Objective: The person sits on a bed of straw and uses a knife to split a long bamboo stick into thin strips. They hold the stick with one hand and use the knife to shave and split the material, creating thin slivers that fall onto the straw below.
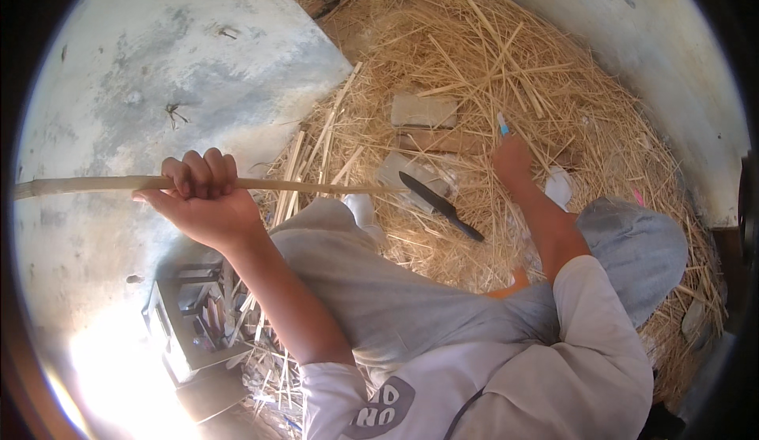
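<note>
Left hand (204,201) is curling its fingers over a long bamboo strip (103,185), gripping it firmly with the thumb pointing out along it to the left. On both sides of that fist the strip is extending: its thicker length is running left across the pale wall (198,60), and its thinner length is stretching right, over the straw-coloured shavings (474,52), tapering toward a dark knife (441,207).

Right hand (512,162), well apart from the strip, is bending its fingers closely around a small white-and-blue object (503,126); the object's tip is poking out beyond the knuckles, and its kind is too small to tell.

Between the two hands, the dark knife is lying at a slant, its blade pointing up and left beside the strip's thin end and its handle pointing down and right; whether blade and strip are touching cannot be told. Just beside that thin end, a pale flat block (393,168) is sitting among the shavings. Farther out, a brownish plank (431,141) is lying crosswise, with a second block (424,111) resting just past it. Loose split strips (328,143) are leaning near the wall's corner.

Nearer the body, grey trousers (411,282) are covering the spread legs, and at lower left a box (202,317) is holding assorted small items.
</note>
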A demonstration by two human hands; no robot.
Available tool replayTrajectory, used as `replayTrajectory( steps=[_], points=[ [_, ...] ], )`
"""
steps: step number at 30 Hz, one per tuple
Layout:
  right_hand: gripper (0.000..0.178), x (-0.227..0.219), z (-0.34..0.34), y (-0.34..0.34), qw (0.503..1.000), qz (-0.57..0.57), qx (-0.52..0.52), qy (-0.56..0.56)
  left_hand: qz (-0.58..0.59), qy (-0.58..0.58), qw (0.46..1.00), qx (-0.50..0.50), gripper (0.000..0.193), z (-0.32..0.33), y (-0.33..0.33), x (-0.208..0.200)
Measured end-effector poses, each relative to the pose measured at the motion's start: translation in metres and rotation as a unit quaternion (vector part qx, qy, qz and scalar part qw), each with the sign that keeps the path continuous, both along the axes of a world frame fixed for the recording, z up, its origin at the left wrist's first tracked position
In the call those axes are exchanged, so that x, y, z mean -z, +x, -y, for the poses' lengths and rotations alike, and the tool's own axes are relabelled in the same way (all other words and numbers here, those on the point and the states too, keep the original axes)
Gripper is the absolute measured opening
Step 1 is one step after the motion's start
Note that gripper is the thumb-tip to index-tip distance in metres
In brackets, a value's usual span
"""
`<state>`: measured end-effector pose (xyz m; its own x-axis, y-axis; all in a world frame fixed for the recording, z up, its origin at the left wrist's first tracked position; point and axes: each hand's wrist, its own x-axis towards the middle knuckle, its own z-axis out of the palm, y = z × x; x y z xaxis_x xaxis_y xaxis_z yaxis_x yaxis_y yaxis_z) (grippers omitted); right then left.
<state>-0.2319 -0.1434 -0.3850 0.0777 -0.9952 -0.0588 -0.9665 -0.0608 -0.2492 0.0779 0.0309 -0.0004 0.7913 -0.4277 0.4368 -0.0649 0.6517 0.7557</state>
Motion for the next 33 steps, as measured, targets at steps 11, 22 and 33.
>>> replayTrajectory(
  steps=[11,22,33],
  points=[
    [0.049,0.059,0.037,-0.043,0.982,0.12,-0.031,0.144,-0.031,-0.094,0.994,0.037,0.057,-0.042,0.022,-0.001],
    [0.047,-0.048,0.046,-0.018,0.95,0.26,-0.102,0.139,0.04,-0.187,0.979,0.078,0.055,-0.094,0.015,-0.02],
    [0.026,-0.304,0.027,0.024,0.89,0.326,-0.319,0.01,0.074,-0.391,0.906,0.144,0.058,-0.182,-0.01,-0.04]
  ],
)
